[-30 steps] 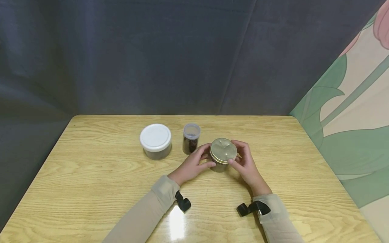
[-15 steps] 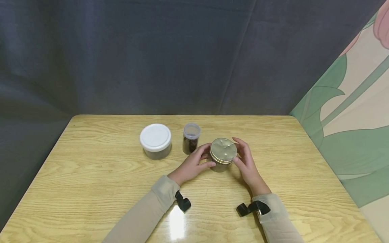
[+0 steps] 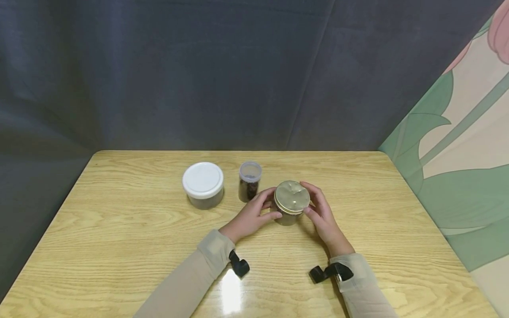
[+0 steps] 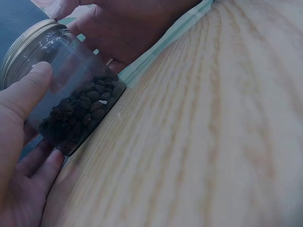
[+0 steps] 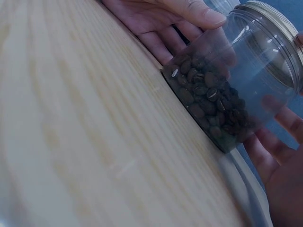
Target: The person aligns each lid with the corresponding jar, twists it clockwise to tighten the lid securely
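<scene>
A clear jar (image 3: 287,220) stands upright on the table, partly filled with dark coffee beans (image 5: 213,100). My left hand (image 3: 249,219) grips its body from the left, thumb in front and fingers behind. Over the jar's mouth sits a gold metal lid (image 3: 292,195) with a dented top. On the right side, my right hand (image 3: 325,217) holds the lid's edge between thumb and forefinger. Its other fingers reach behind the jar in the right wrist view. Both palms show beside the jar in the wrist views.
A smaller clear container (image 3: 249,183) with dark contents stands just behind my left hand. Further left is a wide tub with a white lid (image 3: 203,179). A dark curtain (image 3: 222,79) hangs behind the wooden table (image 3: 119,229), and a floral-patterned surface (image 3: 469,190) borders it on the right.
My right fingers spread slightly away from the lid half a second ago, then came back in against its edge. My left hand and the jar have stayed in place.
</scene>
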A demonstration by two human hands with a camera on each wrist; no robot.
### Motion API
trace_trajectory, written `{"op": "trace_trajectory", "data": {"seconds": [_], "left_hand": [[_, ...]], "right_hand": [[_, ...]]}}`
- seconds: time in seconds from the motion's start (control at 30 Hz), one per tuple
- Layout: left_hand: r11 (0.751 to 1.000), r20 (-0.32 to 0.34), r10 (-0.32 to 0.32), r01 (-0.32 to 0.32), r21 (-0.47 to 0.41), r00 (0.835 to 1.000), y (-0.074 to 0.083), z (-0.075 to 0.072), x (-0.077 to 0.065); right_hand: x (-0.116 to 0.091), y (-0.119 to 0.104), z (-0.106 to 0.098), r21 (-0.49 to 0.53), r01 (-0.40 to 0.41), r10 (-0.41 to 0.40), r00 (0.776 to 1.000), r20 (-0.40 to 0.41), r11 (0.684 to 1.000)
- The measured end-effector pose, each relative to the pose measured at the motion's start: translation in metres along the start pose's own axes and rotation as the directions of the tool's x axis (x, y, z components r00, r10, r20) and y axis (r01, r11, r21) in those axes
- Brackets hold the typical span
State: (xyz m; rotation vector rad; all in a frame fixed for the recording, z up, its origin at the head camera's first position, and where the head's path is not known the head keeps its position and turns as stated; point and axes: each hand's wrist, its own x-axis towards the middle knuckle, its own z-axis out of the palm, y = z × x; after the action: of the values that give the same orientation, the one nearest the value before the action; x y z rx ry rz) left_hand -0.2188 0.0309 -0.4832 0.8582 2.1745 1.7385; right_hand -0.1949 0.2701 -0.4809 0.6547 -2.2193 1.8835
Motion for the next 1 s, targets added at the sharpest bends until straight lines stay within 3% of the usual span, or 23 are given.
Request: {"op": "trace_trajectory", "data": {"seconds": [0.3,0.57,0.83,1.0], "left_hand": [[1.000,-0.005,-0.004,0.004,0.003,1.000,0.0003,0.0014,0.0005],[1.000,-0.001,0.010,-0.010,0.013,1.000,-0.0006,-0.0004,-0.0006],[1.000,0.001,0.009,-0.009,0.024,1.000,0.0001,-0.0001,-0.0008],[1.000,0.002,0.001,-0.001,0.023,1.000,0.0007,-0.0005,-0.0013]], "right_hand": [[0.0010,0.0007,0.0010,0.112,0.038,-0.039,0.999,0.004,0.993],[0.0000,0.0012,0.0005,0.118,0.010,-0.012,1.000,0.018,0.993],[0.0004,0.0006,-0.0020,0.004,0.018,-0.018,0.999,0.026,1.000],[0.0007,-0.0012,-0.0001,-0.013,0.008,-0.008,1.000,0.014,1.000]]}}
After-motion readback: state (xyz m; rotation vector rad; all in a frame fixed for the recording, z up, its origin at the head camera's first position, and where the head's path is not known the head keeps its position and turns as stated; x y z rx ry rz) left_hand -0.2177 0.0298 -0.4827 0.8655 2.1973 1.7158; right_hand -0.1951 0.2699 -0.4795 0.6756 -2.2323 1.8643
